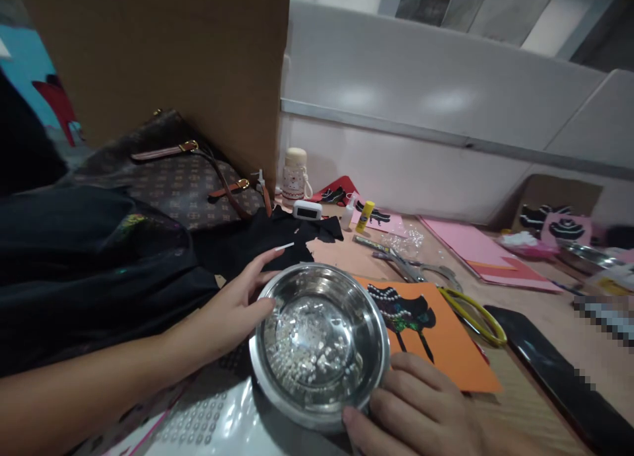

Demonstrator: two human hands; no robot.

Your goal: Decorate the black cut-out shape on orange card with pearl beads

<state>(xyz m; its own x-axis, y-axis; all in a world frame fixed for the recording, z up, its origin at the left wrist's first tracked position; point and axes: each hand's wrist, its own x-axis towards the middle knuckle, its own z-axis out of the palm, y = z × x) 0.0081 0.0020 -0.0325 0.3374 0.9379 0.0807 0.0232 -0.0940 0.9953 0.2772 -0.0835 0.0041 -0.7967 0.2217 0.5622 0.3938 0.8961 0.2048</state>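
A shiny metal bowl (376,310) is tilted toward me, with small white pearl beads (317,357) and clear bits gathered in its bottom. My left hand (242,301) grips its left rim, the thumb over the edge and the fingers stretched along the outside. At the lower right side, my right hand (421,403) has its fingers curled against the bowl and its thumb by the rim. Right behind the bowl lies an orange sheet (460,343) bearing a black cutout (406,310) trimmed with rows of pearls. A clear plastic sheet of round gems (191,419) lies below the bowl.
Scissors with yellow handles (475,317) and a black phone-like slab (549,370) lie to the right. Farther back stand a glue stick (365,216) and a patterned bottle (296,178). Pink sheets (470,248) lie at the back right. A brown handbag (168,178) and dark fabric fill the left.
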